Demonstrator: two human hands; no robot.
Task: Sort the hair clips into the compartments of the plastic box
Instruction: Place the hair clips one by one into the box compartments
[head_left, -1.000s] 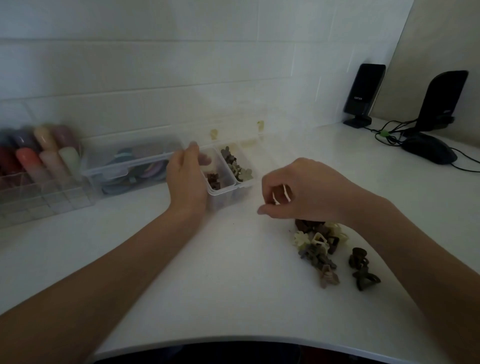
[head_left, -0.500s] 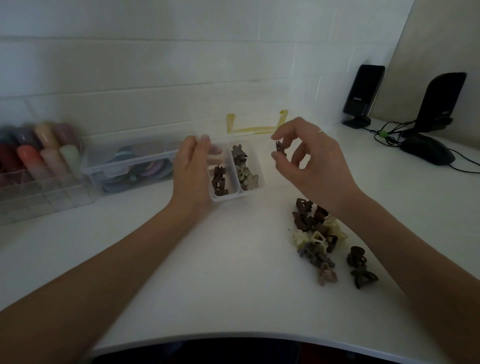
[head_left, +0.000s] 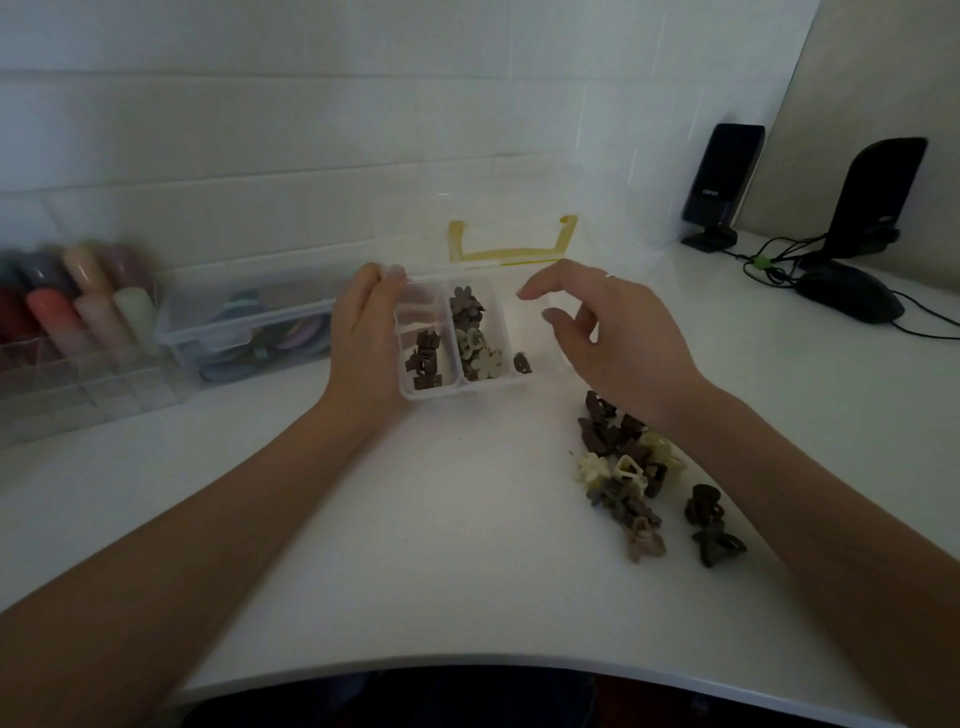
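Small white brand mark on left black speaker (head_left: 722, 179), too blurred to read; nothing else legible.

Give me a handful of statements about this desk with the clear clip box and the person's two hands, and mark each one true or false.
1. The left hand holds the left side of the clear plastic compartment box. True.
2. The right hand pinches a clip between its fingers. False: its fingers are relaxed and hold nothing.
3. The right-hand compartment holds one small dark brown clip. True.
4. The loose pile of brown and cream hair clips lies to the left of the box. False: it lies on the white desk to the right, nearer the person.
5. The middle compartment is bare. False: it holds grey-brown and cream flower-shaped clips.
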